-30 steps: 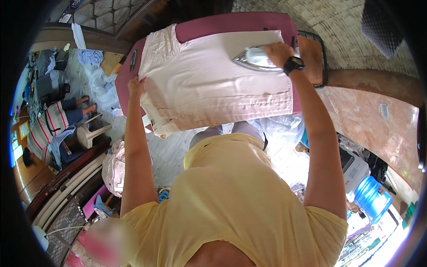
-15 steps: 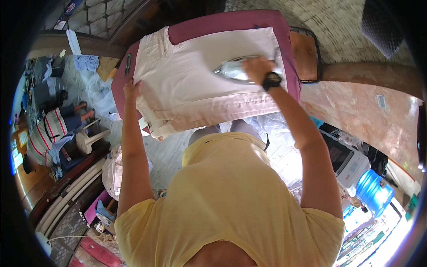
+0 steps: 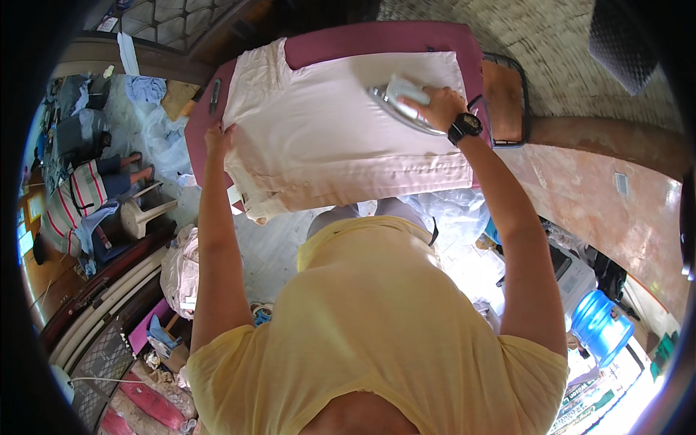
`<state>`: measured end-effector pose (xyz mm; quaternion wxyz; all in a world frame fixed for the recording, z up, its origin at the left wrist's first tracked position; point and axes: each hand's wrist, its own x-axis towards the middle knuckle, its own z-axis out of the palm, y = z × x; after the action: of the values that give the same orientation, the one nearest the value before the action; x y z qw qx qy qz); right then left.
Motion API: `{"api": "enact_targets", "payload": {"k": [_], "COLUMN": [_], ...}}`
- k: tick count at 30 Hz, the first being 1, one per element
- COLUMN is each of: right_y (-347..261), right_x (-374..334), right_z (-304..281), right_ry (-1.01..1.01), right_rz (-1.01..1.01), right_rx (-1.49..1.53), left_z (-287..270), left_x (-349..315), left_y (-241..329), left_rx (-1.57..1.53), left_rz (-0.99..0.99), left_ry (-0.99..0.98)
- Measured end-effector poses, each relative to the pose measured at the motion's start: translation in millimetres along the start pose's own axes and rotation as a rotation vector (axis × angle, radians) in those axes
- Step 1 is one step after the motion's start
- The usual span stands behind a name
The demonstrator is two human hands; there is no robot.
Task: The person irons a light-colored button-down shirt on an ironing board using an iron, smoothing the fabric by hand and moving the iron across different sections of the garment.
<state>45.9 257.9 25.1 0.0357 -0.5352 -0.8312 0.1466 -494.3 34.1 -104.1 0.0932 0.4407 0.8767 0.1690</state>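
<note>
A pale pink shirt point(image 3: 319, 116) lies spread over a maroon ironing board point(image 3: 377, 38), its near edge hanging slightly over the front. My right hand point(image 3: 442, 109), with a black watch on the wrist, is closed around the handle of a clothes iron point(image 3: 407, 93). The iron rests on the right part of the cloth, tip toward the far left. At the board's left side my left hand point(image 3: 219, 138) pinches the shirt's edge. Just beyond that hand, a small dark slim object point(image 3: 215, 96) lies on the maroon cover; its kind is unclear.
A brown panel in a black metal frame point(image 3: 503, 100) adjoins the board's right end. Clear plastic sheeting point(image 3: 165, 145) lies on the floor at left, near a beige plastic chair point(image 3: 145, 216) and another person point(image 3: 83, 199). A blue water jug point(image 3: 600, 326) stands at lower right.
The iron has shifted right and turned, so its tip points farther away from me. My left hand keeps its hold on the shirt's left edge.
</note>
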Motion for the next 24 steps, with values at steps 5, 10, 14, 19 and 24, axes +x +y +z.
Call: {"api": "enact_targets", "payload": {"k": [5, 10, 14, 19, 24], "right_y": [-4, -22, -71, -135, -189], "right_x": [5, 1, 12, 32, 55], "right_z": [-14, -14, -17, 20, 28], "right_ry": [-0.152, -0.324, -0.267, -0.18, -0.21], "right_rz": [0.023, -0.251, -0.192, -0.461, -0.545], "right_rx": [0.031, -0.072, 0.029, 0.038, -0.065], "left_z": [-6, -8, -8, -4, -13], "left_x": [-5, -2, -4, -5, -6], "left_y": [20, 9, 12, 5, 14], "left_rx": [0.047, 0.054, -0.015, -0.056, -0.017], "left_rz": [-0.048, -0.054, -0.057, -0.063, -0.071], "left_ry": [-0.078, -0.077, -0.043, -0.039, -0.055]}}
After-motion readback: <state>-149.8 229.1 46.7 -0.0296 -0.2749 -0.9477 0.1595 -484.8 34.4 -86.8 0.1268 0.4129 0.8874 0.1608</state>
